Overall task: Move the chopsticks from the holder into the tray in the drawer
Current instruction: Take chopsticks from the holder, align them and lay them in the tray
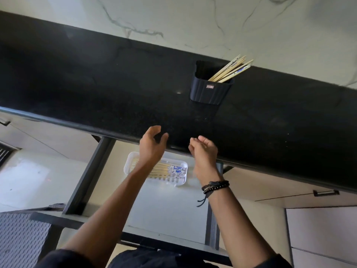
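Both forearms reach up and away from the person over the open drawer (164, 209), bare from the elbow. The left hand (152, 144) is raised in front of the counter's rounded front edge with its palm turned rightward, fingers loosely curved and thumb spread apart, grasping nothing. The right hand (204, 151) hangs just to its right at about the same height, its fingers softly curled inward and also empty; the two hands are near each other but apart. Dark beaded and corded bracelets (215, 186) wrap the right wrist, a loose cord end dangling. Farther off and to the right, on the black speckled stone countertop (96, 84), stands the holder (210, 88), a black, vertically ribbed, roughly square cup with a small reddish label on its near face. A sheaf of chopsticks (231, 69), pale wood or bamboo, sits inside it, leaning toward the far right against the rim. Below the hands, on the drawer's pale, smooth floor, lies a white plastic tray (179, 183), oblong with rounded corners and a slotted base. In it more chopsticks (170, 170) lie flat, side by side, their right ends patterned blue and white. The far wall (193, 20) is white marble with grey veins.
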